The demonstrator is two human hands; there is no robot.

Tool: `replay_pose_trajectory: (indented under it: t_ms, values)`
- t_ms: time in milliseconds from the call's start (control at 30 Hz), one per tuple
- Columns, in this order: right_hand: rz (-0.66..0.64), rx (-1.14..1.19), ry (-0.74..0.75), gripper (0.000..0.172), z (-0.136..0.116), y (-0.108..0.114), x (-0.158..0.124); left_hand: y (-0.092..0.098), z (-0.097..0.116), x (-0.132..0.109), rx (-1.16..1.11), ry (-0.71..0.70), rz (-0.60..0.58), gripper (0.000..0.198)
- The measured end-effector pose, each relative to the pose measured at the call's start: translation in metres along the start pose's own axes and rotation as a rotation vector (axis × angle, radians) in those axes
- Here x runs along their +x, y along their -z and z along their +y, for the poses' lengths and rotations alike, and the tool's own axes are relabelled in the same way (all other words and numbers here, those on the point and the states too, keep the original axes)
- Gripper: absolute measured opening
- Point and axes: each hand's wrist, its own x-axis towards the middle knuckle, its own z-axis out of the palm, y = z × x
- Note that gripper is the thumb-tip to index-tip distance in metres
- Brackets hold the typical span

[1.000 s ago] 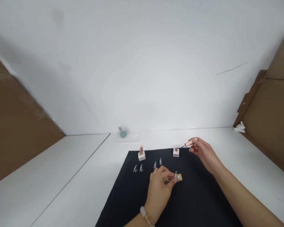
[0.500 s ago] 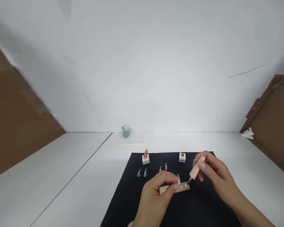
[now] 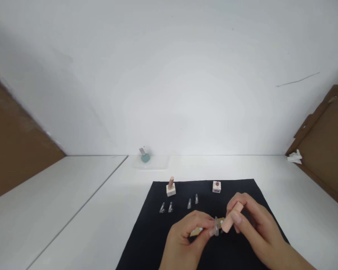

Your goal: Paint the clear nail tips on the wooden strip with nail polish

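Observation:
My left hand [image 3: 186, 240] is shut on a tan strip [image 3: 196, 231], which carries a clear false nail tip [image 3: 216, 226]. My right hand [image 3: 253, 225] pinches a peach nail polish cap with its brush [image 3: 232, 216], held right by the tip. The brush end is hidden behind my fingers. Several other clear nail tips [image 3: 189, 203] lie on the black mat [image 3: 146, 243] above my hands. Further back stand a capped bottle with a peach cap [image 3: 171, 188] and a small square white bottle [image 3: 216, 186] with no cap on it.
A teal polish bottle [image 3: 145, 158] stands on a clear tray [image 3: 154, 163] at the back of the white table [image 3: 81, 202]. Brown cardboard walls [image 3: 321, 138] rise on both sides, and a white tissue [image 3: 294, 157] lies at the right corner.
My right hand has come down and left, bringing the brush from near the white bottle to the nail tip. Both hands are now close together, and my left hand has moved slightly right.

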Motion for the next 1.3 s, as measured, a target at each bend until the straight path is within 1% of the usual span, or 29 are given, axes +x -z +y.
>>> replay_pose_trajectory:
  t_ms: [67,133,200,267,333,433,467,500,600,633,667,767,800,833,900,933,967,1000,1033,1133,1167,1200,1300]
  values:
    - [0.045,-0.03,0.005,0.014,0.003,-0.001,0.003,-0.001,0.001,-0.002,-0.011,-0.014,-0.023,0.017]
    - [0.129,-0.073,0.0,0.012,0.007,-0.002,0.005,-0.003,0.001,-0.004,-0.032,-0.03,-0.039,0.017]
    - [0.211,-0.107,-0.01,0.014,0.009,0.0,0.006,-0.004,0.001,-0.005,-0.059,-0.035,-0.05,0.017]
    - [0.251,-0.1,-0.015,0.017,0.007,0.001,0.006,-0.005,0.0,-0.006,-0.09,-0.024,-0.03,0.017]
    - [0.205,-0.062,-0.002,0.018,0.001,0.003,0.006,-0.006,-0.001,-0.006,-0.125,0.004,-0.001,0.015]
    - [0.052,-0.068,0.05,0.019,-0.004,0.002,0.005,-0.008,-0.002,-0.006,-0.178,0.056,0.013,0.011]
    - [0.054,-0.089,0.058,0.018,-0.003,0.001,0.005,-0.008,-0.002,-0.006,-0.193,0.067,0.013,0.01]
    - [0.094,-0.11,0.06,0.015,-0.002,0.001,0.004,-0.008,-0.002,-0.006,-0.206,0.074,0.014,0.009]
    - [0.278,-0.148,0.04,0.011,0.002,0.0,0.004,-0.007,-0.003,-0.007,-0.222,0.081,0.014,0.008]
    - [0.298,-0.141,0.038,0.011,0.002,0.0,0.003,-0.007,-0.004,-0.007,-0.22,0.08,0.013,0.009]
    - [0.278,-0.127,0.043,0.012,0.0,-0.001,0.003,-0.006,-0.004,-0.007,-0.214,0.075,0.01,0.01]
    - [0.085,-0.113,0.086,0.017,-0.005,-0.002,0.003,-0.004,-0.005,-0.006,-0.165,0.037,-0.001,0.012]
    - [0.052,-0.128,0.096,0.016,-0.005,-0.003,0.004,-0.003,-0.005,-0.005,-0.139,0.017,-0.016,0.013]
    - [0.067,-0.142,0.093,0.014,-0.005,-0.004,0.005,-0.002,-0.005,-0.005,-0.112,-0.002,-0.031,0.014]
    - [0.178,-0.152,0.055,0.01,-0.003,-0.003,0.006,0.0,-0.005,-0.004,-0.068,-0.03,-0.053,0.016]
    - [0.228,-0.146,0.029,0.011,-0.003,-0.003,0.007,0.0,-0.005,-0.004,-0.055,-0.035,-0.055,0.017]
    - [0.251,-0.133,0.007,0.013,-0.003,-0.001,0.007,0.0,-0.004,-0.004,-0.049,-0.035,-0.049,0.018]
    - [0.244,-0.119,-0.004,0.016,-0.003,0.0,0.007,0.0,-0.003,-0.004,-0.05,-0.03,-0.042,0.017]
    - [0.208,-0.105,0.002,0.019,-0.005,0.001,0.006,0.0,-0.003,-0.003,-0.056,-0.019,-0.039,0.017]
    - [0.03,-0.087,0.036,0.025,-0.008,0.001,0.006,-0.002,-0.001,-0.003,-0.102,0.02,-0.029,0.014]
    - [0.006,-0.089,0.032,0.025,-0.007,0.001,0.006,-0.003,-0.001,-0.003,-0.116,0.028,-0.031,0.014]
    - [0.019,-0.093,0.018,0.024,-0.007,0.0,0.006,-0.003,-0.001,-0.004,-0.126,0.033,-0.032,0.014]
    - [0.181,-0.101,-0.026,0.02,-0.003,0.0,0.007,-0.003,-0.001,-0.004,-0.141,0.046,-0.031,0.015]
